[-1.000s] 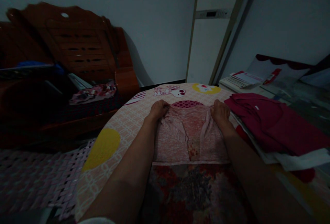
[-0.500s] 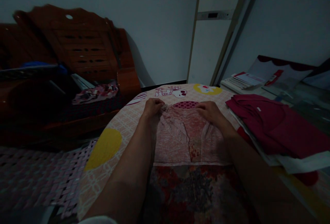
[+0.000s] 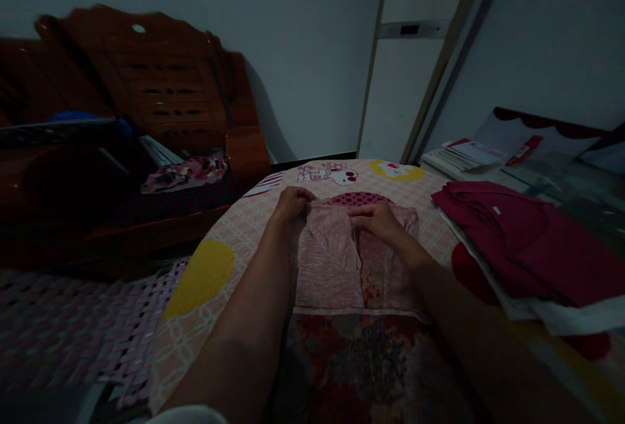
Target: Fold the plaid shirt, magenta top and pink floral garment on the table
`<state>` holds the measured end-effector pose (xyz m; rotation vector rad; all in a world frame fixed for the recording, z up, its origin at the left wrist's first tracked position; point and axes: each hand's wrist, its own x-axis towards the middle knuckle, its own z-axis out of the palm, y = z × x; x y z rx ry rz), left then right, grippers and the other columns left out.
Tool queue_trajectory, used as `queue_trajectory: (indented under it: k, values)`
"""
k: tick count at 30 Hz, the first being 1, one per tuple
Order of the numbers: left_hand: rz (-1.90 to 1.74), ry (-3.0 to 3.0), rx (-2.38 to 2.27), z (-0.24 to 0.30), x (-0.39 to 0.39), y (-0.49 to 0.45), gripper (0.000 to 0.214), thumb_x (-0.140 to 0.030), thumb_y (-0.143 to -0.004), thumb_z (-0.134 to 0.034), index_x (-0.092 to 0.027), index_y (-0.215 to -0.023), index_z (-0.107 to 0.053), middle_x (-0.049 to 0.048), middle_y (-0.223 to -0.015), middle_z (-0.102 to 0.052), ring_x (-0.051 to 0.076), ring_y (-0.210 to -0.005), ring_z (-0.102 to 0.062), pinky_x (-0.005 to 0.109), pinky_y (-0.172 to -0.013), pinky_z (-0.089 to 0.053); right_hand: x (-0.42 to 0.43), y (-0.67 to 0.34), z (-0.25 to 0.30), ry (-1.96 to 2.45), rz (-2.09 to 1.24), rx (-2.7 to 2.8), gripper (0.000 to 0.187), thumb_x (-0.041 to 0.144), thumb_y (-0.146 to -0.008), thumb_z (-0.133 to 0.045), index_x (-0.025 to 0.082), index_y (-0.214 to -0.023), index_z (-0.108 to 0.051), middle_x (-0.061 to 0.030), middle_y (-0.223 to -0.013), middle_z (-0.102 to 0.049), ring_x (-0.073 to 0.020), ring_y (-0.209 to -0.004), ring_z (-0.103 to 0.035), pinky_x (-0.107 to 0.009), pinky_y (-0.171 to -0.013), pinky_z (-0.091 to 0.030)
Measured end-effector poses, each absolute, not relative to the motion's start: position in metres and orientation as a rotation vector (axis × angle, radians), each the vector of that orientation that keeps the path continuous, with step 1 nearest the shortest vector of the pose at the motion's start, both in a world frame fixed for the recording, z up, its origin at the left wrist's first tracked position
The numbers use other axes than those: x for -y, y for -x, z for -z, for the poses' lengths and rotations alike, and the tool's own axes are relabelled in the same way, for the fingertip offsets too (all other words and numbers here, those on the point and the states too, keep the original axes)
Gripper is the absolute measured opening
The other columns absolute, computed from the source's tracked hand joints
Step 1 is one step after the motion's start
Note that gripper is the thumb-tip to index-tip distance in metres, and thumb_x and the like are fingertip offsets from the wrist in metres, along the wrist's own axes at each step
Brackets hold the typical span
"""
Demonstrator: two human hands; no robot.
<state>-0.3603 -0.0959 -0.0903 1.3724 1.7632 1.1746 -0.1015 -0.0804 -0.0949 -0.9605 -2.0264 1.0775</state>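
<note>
A pale pink garment point(image 3: 336, 261) lies flat on a patterned pink sheet point(image 3: 234, 235) in front of me. My left hand point(image 3: 291, 204) pinches its far left corner with curled fingers. My right hand point(image 3: 377, 221) rests near the middle of its far edge, fingers closed on a fold of the fabric. A dark red flowered cloth point(image 3: 361, 365) lies under the garment's near edge, close to my body.
A stack of folded crimson clothes point(image 3: 517, 241) over white cloth sits at the right. Papers point(image 3: 461, 154) lie beyond it. A carved wooden bench point(image 3: 146, 105) with a flowered cloth point(image 3: 188, 171) stands at the left, a woven mat point(image 3: 68, 333) below.
My right hand has moved left from the garment's far right corner to its middle, folding the right side inward. My left hand has stayed on the left corner.
</note>
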Motion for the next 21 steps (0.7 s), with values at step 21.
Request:
queue_trajectory:
  k: [21]
  values:
    - [-0.848,-2.015,-1.863,0.101,0.084,0.357,0.033,-0.010,-0.070,-0.057,-0.017,-0.094,-0.078,0.0056,-0.096,-0.074,0.019,-0.089,-0.066,0.027,-0.085,-0.051,0.085,0.104,0.096,1.284,-1.031,1.743,0.017,0.014,-0.057,-0.065,0.016,-0.073,-0.069,0.0036,-0.056,-0.062,-0.0122,-0.049,-0.055,-0.022,-0.047,-0.040]
